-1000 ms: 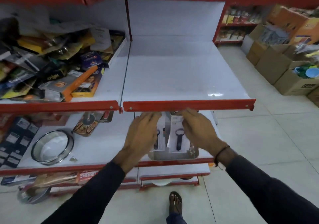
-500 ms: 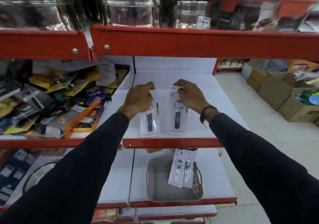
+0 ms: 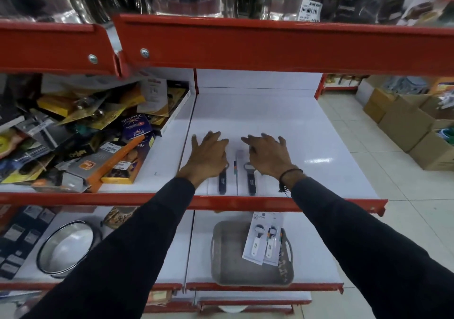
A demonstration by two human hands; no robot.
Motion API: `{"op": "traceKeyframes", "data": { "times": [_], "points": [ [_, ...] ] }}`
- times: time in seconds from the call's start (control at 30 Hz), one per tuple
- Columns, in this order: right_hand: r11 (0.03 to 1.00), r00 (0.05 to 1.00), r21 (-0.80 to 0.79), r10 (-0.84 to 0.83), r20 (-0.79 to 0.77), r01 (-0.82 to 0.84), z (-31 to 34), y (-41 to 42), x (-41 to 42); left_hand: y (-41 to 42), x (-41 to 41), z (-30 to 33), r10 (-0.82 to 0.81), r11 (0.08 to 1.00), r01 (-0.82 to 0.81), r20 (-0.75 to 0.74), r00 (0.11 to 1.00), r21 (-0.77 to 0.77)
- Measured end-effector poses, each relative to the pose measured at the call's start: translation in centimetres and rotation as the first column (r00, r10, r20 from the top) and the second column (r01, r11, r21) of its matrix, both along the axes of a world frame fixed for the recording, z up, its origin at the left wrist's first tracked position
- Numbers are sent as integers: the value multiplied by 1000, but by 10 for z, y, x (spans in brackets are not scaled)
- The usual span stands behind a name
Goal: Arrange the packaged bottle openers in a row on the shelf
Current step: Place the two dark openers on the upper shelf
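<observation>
Two packaged bottle openers with dark handles lie side by side near the front edge of the white shelf [image 3: 307, 134]: the left one [image 3: 222, 183] and the right one [image 3: 251, 183]. My left hand [image 3: 208, 156] rests flat over the top of the left pack, fingers spread. My right hand [image 3: 267, 155] lies flat over the top of the right pack, fingers apart. On the shelf below, a grey tray [image 3: 228, 264] holds two more packaged openers with white handles [image 3: 264, 243].
The shelf section to the left holds a heap of packaged goods [image 3: 81, 134]. Steel vessels stand on the red-edged shelf above [image 3: 270, 45]. A steel bowl [image 3: 67, 247] sits lower left. Cardboard boxes [image 3: 405, 122] stand on the tiled floor at right.
Both hands lifted two packs from the tray on the lower shelf, laid them on the white shelf, and now lie flat with fingers spread instead of pinching the pack tops.
</observation>
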State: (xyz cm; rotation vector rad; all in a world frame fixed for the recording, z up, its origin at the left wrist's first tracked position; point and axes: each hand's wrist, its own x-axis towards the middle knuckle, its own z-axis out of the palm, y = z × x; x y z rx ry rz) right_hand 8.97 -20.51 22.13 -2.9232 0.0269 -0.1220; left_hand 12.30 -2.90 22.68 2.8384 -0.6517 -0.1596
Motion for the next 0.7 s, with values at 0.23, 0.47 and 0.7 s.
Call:
{"op": "traceKeyframes", "data": {
  "times": [0.23, 0.47, 0.7],
  "points": [
    [995, 788, 78, -4, 616, -56, -1, 16, -87, 7, -103, -12, 82, 937, 78, 431, 898, -340],
    [984, 832, 180, -89, 547, -14, -118, 4, -195, 1, -183, -125, -240, 917, 344, 409, 880, -201],
    [963, 936, 18, -255, -243, 267, -209, -34, -159, -43, -141, -212, -324, 926, 300, 77, 943, 229]
  ]
}}
